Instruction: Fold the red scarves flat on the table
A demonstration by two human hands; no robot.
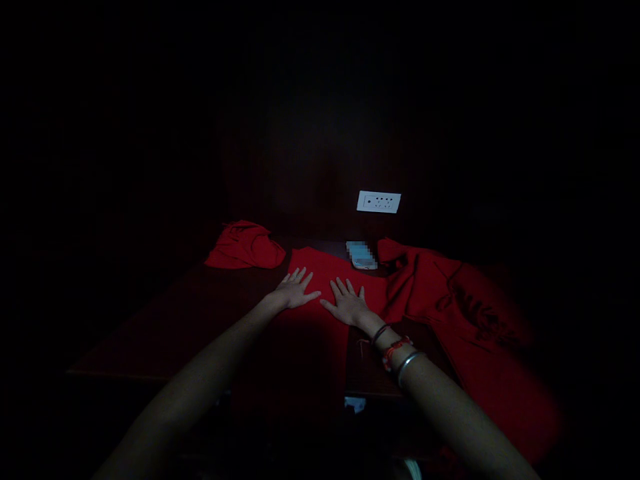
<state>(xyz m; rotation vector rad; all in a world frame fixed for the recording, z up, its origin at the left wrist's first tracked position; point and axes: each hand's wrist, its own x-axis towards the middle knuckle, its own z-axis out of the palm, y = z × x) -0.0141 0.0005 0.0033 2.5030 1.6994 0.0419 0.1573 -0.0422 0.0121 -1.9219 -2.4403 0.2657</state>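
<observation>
Both palms lie flat on a red cloth (320, 267) spread over the dark table (165, 327); part of it hangs over the front edge. My left hand (296, 290) is on its left side, fingers spread. To the right, my right hand (346, 303) also presses on it with fingers apart. Several bangles (400, 359) circle my right wrist and forearm. Draped at the right is red fabric with a dark pattern (480, 313), touching the cloth; whether the two are one piece I cannot tell. Dim light hides the cloth's lower part.
A bunched red cloth (245, 245) lies at the back left of the table. Behind my right hand rests a phone-like object (362, 255), its face blurred out. A white socket plate (379, 202) is on the dark wall. Most surroundings are too dark to make out.
</observation>
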